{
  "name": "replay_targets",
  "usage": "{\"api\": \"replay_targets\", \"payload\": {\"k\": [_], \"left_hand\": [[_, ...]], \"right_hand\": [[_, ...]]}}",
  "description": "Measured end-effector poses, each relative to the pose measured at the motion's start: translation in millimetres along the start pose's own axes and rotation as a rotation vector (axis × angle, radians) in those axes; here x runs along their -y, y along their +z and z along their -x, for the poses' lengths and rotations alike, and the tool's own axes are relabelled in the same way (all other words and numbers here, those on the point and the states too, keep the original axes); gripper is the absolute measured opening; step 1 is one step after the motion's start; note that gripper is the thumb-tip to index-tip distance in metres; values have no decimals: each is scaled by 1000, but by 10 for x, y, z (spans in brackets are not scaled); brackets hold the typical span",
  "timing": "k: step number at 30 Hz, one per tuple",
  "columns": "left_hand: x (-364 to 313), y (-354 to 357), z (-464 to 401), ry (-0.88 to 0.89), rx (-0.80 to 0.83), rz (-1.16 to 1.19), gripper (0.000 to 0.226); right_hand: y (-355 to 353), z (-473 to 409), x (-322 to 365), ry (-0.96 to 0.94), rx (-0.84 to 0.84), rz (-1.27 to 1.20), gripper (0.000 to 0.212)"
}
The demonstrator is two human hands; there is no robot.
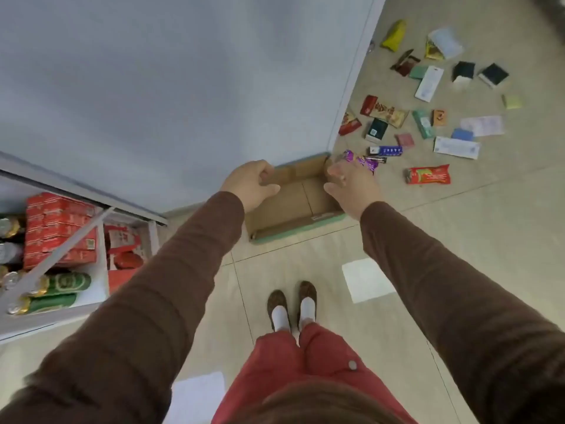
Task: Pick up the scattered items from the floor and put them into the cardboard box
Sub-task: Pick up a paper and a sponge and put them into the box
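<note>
An open, empty cardboard box (293, 191) with a green outer rim is in front of me, by the corner of a pale wall. My left hand (249, 183) curls over its left wall. My right hand (351, 186) grips its right wall, thumb inside. Several scattered items lie on the tiled floor to the right. Among them are a purple wrapper (362, 160) just beyond my right hand, a red snack packet (428, 175), a blue-and-white box (385, 151) and a yellow pouch (394, 35).
A pale wall panel (183, 87) fills the upper left. Low on the left, a shelf (61, 240) holds red packs and green cans. A white sheet (367, 280) lies on the floor near my feet (290, 304), and another sheet (198, 396) lies at the bottom.
</note>
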State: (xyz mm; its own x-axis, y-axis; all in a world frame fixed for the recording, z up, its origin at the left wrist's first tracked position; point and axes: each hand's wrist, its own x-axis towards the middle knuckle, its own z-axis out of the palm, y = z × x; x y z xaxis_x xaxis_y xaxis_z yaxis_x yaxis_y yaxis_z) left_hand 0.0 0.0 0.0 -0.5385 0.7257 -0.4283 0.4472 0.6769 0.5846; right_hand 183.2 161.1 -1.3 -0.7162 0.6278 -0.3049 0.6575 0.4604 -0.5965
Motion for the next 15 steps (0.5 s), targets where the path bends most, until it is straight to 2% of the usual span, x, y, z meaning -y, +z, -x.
{"api": "replay_targets", "payload": {"k": [7, 15], "left_hand": [[-665, 922, -381, 21, 133, -86, 40], [-1986, 2068, -948, 34, 215, -181, 43]], "right_hand": [[-276, 189, -1184, 168, 30, 35, 31], [-1177, 141, -2675, 260, 21, -3, 30]]}}
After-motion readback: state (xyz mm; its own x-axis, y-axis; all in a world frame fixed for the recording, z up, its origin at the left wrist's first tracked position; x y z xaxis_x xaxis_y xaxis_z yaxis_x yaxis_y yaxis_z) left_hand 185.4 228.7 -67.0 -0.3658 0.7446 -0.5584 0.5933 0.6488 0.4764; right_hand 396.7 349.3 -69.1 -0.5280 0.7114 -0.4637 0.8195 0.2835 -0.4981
